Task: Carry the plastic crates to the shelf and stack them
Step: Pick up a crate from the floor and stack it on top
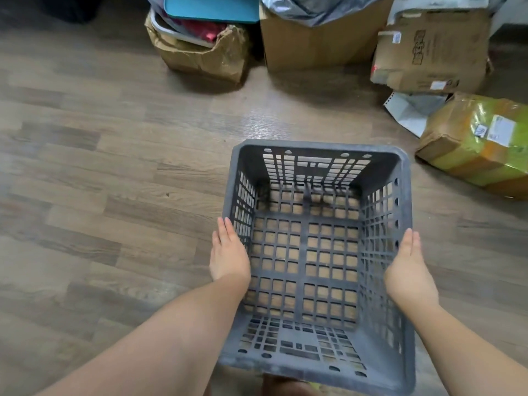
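Grey crate (317, 252), empty, open top toward you, floor boards showing through its lattice base. Whether it sits on the floor (100, 172) or is lifted off it, you cannot tell.

Your left hand (228, 255) lies flat against the outside of the crate's left wall, fingers straight and together, tips at the rim. Your right hand (408, 270) mirrors it on the right wall, palm inward, fingers extended. Both hands are flat and pressing the sides, not curled around anything.

Edges: near rim close to your body, far rim toward the boxes.

Room: wide bare floor to your left and ahead-left. Ahead, a torn box (200, 52) with red cloth and a teal panel, next to it a tall carton (317, 44) lined with silver plastic. Ahead-right, a crumpled carton (428, 52). To the right, a taped parcel (474, 141), yellow-green wrap, near the crate's far right corner but apart from it. Grey mailer (411, 110) between those two.
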